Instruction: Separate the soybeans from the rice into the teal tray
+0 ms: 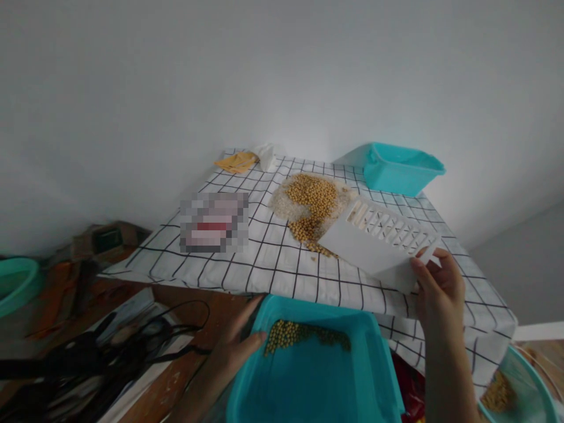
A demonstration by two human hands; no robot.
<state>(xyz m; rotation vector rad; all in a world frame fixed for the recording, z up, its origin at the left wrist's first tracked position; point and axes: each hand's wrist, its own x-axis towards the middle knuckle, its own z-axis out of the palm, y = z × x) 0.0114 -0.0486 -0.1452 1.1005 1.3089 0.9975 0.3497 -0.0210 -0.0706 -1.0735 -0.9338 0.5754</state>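
Observation:
My right hand is closed on the near right corner of a flat white plastic board with slots. The board's far left end touches a pile of yellow soybeans, which lies mixed with white rice grains on the checked tablecloth. Below the table edge, my left hand grips the left rim of a teal plastic bin, thumb over the edge; its other fingers are partly hidden. Soybeans lie along the bin's far side.
Another teal bin stands at the table's back right. At the back left lie a yellow cloth and a crumpled white bag. A blurred-out object rests on the left. Black cables clutter the lower left; a tub sits lower right.

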